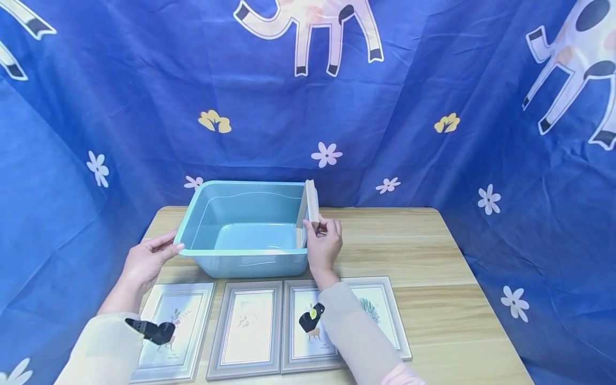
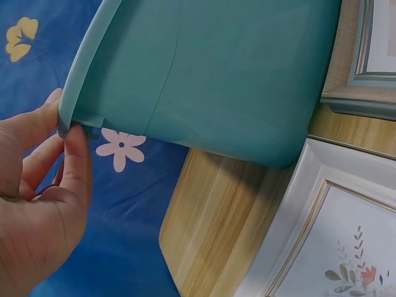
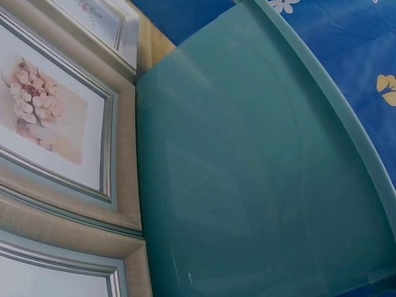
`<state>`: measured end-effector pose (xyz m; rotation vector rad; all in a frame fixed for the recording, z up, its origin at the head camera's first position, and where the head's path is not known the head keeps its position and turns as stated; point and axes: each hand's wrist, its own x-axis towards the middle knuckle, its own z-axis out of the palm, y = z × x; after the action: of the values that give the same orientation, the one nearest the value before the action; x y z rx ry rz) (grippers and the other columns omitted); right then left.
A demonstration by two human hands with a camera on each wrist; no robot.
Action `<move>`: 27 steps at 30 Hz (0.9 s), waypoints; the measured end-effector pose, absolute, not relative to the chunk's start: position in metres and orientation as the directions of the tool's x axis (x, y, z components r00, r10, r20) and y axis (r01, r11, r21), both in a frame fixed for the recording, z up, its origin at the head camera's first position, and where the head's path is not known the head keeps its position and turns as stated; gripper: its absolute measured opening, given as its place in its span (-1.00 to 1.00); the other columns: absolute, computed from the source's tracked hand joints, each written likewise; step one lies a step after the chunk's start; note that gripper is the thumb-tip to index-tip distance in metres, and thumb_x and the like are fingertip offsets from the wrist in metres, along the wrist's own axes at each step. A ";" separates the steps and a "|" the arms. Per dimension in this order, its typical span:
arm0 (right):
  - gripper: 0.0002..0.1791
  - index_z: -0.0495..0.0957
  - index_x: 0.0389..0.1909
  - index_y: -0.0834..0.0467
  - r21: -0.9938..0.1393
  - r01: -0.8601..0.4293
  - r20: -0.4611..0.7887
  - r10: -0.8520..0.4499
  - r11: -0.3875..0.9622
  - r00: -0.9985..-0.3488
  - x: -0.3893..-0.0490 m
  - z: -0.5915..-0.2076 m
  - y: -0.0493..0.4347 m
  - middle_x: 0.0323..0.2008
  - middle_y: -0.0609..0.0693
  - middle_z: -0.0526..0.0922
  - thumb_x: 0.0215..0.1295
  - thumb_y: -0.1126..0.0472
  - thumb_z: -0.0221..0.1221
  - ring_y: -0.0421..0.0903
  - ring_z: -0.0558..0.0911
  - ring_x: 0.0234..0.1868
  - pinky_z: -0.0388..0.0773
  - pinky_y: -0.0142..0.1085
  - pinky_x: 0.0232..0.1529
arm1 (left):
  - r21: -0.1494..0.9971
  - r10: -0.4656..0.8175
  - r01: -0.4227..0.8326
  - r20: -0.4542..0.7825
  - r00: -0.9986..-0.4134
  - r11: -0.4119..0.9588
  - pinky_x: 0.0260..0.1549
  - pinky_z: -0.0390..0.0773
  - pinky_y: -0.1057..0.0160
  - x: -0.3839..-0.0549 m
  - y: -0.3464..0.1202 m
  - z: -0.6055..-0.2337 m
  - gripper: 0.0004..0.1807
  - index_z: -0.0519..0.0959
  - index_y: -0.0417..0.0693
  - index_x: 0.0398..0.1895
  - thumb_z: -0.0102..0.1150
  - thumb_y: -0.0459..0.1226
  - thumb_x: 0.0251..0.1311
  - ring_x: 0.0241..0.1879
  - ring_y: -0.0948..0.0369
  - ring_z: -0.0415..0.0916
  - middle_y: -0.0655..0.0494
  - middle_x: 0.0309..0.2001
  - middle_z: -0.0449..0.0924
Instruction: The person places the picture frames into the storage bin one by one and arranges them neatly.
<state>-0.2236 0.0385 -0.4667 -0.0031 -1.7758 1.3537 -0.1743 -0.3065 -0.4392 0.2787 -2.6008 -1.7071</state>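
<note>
A light-blue plastic basin (image 1: 240,258) stands on the table. My left hand (image 1: 146,262) pinches its rim at the near left corner, and in the left wrist view the left hand (image 2: 52,179) has its thumb and fingertips on either side of the rim (image 2: 83,59). At the basin's right end a pale picture frame (image 1: 312,202) stands on edge, seen nearly side-on, its top rising above the rim. My right hand (image 1: 324,243) holds its near edge, thumb on the inner side and fingers curled at the right. The right wrist view shows the basin's wall (image 3: 247,154) but not the hand.
Several picture frames lie flat in a row before the basin: a white floral one (image 1: 175,331), a grey-brown one (image 1: 245,326), another beside it (image 1: 308,363), and a plant print (image 1: 380,299) partly under my right sleeve. Blue patterned cloth (image 1: 375,133) hangs around the wooden table (image 1: 423,256).
</note>
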 end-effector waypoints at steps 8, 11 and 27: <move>-0.67 0.58 -0.33 0.24 -0.777 -0.446 0.627 0.475 0.445 -0.618 -0.223 -0.474 0.038 -0.38 0.02 0.53 -0.04 0.15 0.47 -0.08 0.57 -0.42 0.47 -0.26 -0.26 | 0.912 -0.173 -0.148 -0.086 -0.981 0.382 -0.15 0.49 0.56 -0.175 -0.307 -0.441 -0.28 0.22 -0.36 0.35 0.20 -0.12 0.27 -0.18 0.63 0.35 -0.14 0.20 0.37; -0.66 0.58 -0.34 0.21 -0.778 -0.417 0.622 0.481 0.470 -0.618 -0.223 -0.478 0.037 -0.38 0.00 0.54 -0.05 0.13 0.47 -0.10 0.58 -0.42 0.33 -0.19 -0.28 | 0.909 -0.175 -0.155 -0.092 -0.980 0.386 -0.11 0.51 0.51 -0.175 -0.306 -0.440 -0.28 0.22 -0.35 0.36 0.20 -0.11 0.27 -0.18 0.63 0.35 -0.21 0.22 0.34; -0.67 0.56 -0.32 0.16 -0.819 -0.330 0.556 0.507 0.469 -0.658 -0.214 -0.482 0.033 -0.36 -0.04 0.53 -0.05 0.14 0.47 -0.06 0.48 -0.29 0.31 -0.15 -0.17 | 0.912 -0.169 -0.135 -0.073 -0.983 0.388 -0.09 0.51 0.50 -0.175 -0.308 -0.442 -0.26 0.22 -0.38 0.35 0.20 -0.09 0.26 -0.15 0.59 0.37 -0.20 0.23 0.35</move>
<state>-0.2138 0.0331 -0.4816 -0.1480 -1.8970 1.2895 -0.1750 -0.3084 -0.4422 0.2839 -2.5906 -1.6973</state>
